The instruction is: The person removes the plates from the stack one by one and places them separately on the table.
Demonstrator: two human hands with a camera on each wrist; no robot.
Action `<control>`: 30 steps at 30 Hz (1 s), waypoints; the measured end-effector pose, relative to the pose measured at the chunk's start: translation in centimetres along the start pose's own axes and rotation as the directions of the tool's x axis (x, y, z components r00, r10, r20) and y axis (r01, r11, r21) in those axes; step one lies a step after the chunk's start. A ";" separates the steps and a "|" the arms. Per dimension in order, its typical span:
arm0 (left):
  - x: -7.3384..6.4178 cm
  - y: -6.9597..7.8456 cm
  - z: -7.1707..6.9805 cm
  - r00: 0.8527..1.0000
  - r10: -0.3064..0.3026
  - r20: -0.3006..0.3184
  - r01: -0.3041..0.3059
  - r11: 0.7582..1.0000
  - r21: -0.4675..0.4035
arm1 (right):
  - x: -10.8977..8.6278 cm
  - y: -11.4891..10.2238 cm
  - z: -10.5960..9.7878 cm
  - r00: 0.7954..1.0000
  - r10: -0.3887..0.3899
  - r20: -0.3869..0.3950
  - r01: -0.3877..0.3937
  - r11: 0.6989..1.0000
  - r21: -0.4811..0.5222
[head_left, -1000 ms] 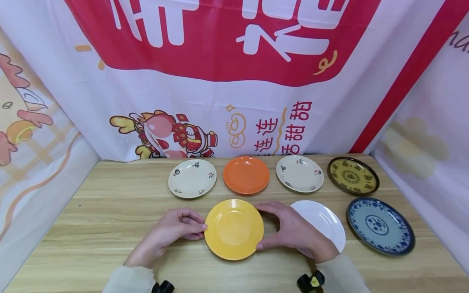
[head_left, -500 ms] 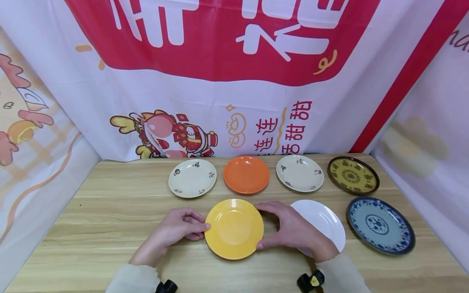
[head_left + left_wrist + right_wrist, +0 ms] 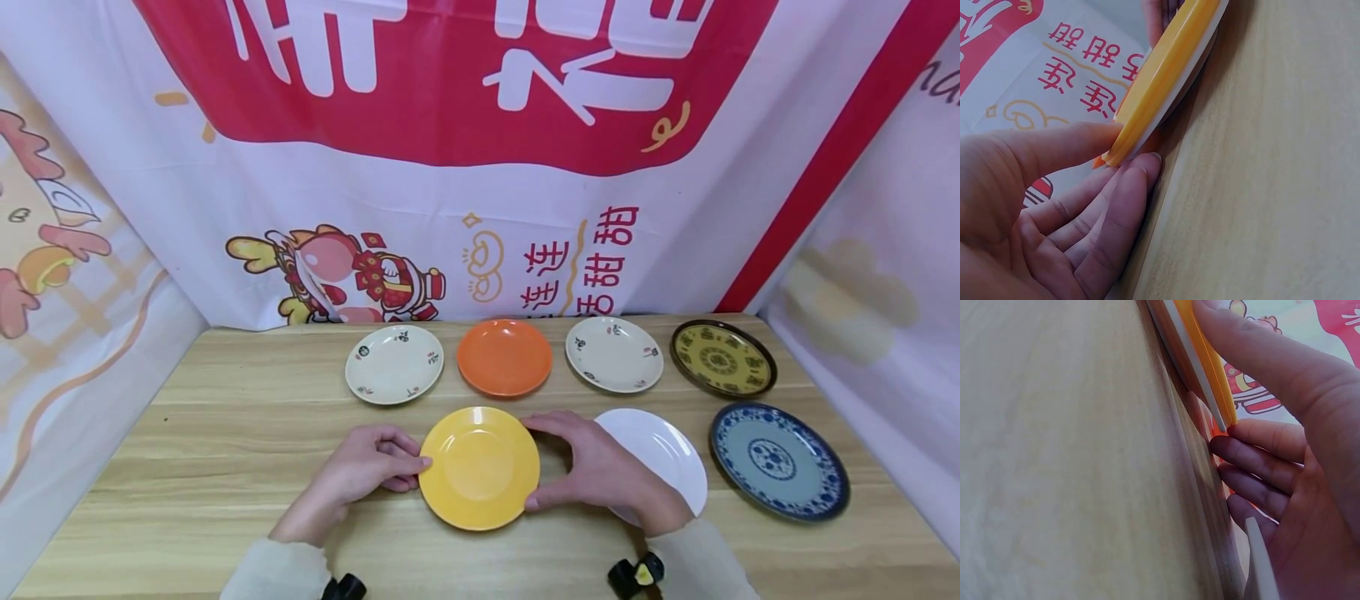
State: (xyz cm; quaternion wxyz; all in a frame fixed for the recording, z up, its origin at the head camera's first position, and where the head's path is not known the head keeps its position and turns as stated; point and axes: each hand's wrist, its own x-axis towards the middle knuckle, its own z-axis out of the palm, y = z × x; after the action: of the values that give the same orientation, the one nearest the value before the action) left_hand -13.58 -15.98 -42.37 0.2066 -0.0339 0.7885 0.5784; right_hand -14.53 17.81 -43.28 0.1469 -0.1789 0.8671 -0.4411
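A yellow plate [image 3: 480,469] lies at the front middle of the table, between both hands. Below its rim a white rim [image 3: 1155,122] shows in the left wrist view, so it seems to sit on another plate. My left hand [image 3: 372,464] pinches its left edge, thumb on top and fingertips under the rim. On the opposite side my right hand [image 3: 588,462] holds the edge between thumb and forefinger, its other fingers spread near the tabletop in the right wrist view. The right forearm passes over a white plate [image 3: 671,450], hiding part of it.
Behind stand a cream plate [image 3: 393,365], an orange plate [image 3: 504,358], a second cream plate [image 3: 614,355] and a dark-rimmed olive plate [image 3: 723,359] in a row. A blue-patterned plate [image 3: 780,462] is at right. Printed cloth [image 3: 465,192] borders the wooden table [image 3: 225,442].
My left hand has shifted slightly right, and its thumb now lies further over the plate's rim. The right hand and the plates stay practically in place.
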 end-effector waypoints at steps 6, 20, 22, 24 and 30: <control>0.0 0.2 0.2 1.000 -0.003 0.014 0.003 1.000 -0.011 | 0.1 0.0 -0.1 1.000 0.000 -0.002 0.000 1.000 -0.014; 0.1 0.1 0.3 0.999 0.013 0.034 -0.012 1.000 -0.027 | 0.1 -0.3 -0.1 0.999 0.030 0.019 -0.029 0.999 -0.030; 0.0 0.1 0.2 0.999 0.020 0.042 -0.018 0.999 -0.028 | 0.1 -0.3 -0.1 0.999 0.029 0.020 -0.029 0.999 -0.031; 0.0 0.1 0.1 0.998 0.025 0.053 -0.024 0.999 -0.030 | 0.0 -0.3 -0.1 0.999 0.027 0.018 -0.026 0.999 -0.035; -0.1 0.1 -0.2 0.996 0.031 0.086 -0.028 0.999 -0.032 | 0.0 -0.3 0.1 1.000 0.020 0.010 -0.019 0.998 -0.055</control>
State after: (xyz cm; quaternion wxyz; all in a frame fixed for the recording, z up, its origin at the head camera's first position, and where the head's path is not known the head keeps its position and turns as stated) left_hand -13.58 -16.15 -42.21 0.2313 -0.0004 0.7703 0.5942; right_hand -14.47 17.62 -43.10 0.1506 -0.1766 0.8797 -0.4149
